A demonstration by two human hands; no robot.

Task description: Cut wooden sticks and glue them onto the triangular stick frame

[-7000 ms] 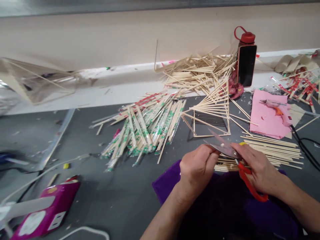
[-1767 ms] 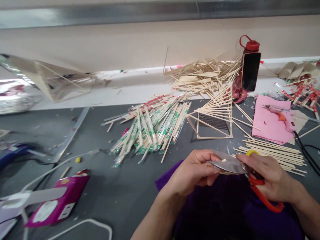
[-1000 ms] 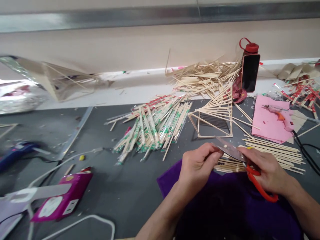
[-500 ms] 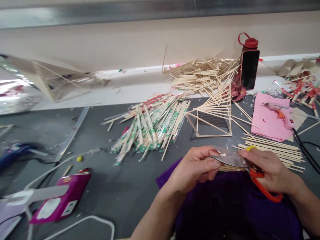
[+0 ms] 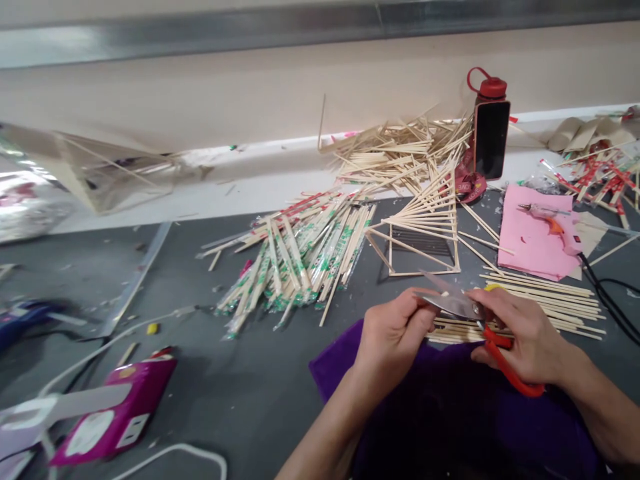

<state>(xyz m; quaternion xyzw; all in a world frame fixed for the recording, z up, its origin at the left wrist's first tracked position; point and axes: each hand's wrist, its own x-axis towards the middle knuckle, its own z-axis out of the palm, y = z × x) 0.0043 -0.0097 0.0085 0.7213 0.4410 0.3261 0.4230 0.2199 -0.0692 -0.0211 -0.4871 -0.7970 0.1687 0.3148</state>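
Note:
My right hand (image 5: pixel 530 333) is closed on scissors (image 5: pixel 513 373) with orange-red handles, their blades parted and pointing left. My left hand (image 5: pixel 390 337) pinches thumb against fingers at the blade tips. Between the blades shows the small pale end of what looks like a wooden stick (image 5: pixel 445 293); the rest of it is hidden by my fingers. Just beyond my hands stands a frame of glued wooden sticks (image 5: pixel 424 272), with a fan of sticks on top. Loose sticks (image 5: pixel 555 301) lie in a row behind and beside my right hand.
Wrapped chopsticks (image 5: pixel 300 267) are heaped left of the frame. Behind lie a stick pile (image 5: pixel 405 153), a red-capped bottle (image 5: pixel 493 88) and a phone (image 5: pixel 493 140). A glue gun (image 5: pixel 553 223) rests on pink sheets (image 5: pixel 530 253). At left are a magenta box (image 5: pixel 115 420) and white cable (image 5: pixel 175 441).
The view has shifted slightly. The scissor blades have parted a little more, with the upper blade now standing higher. Both hands stay close together around the blades.

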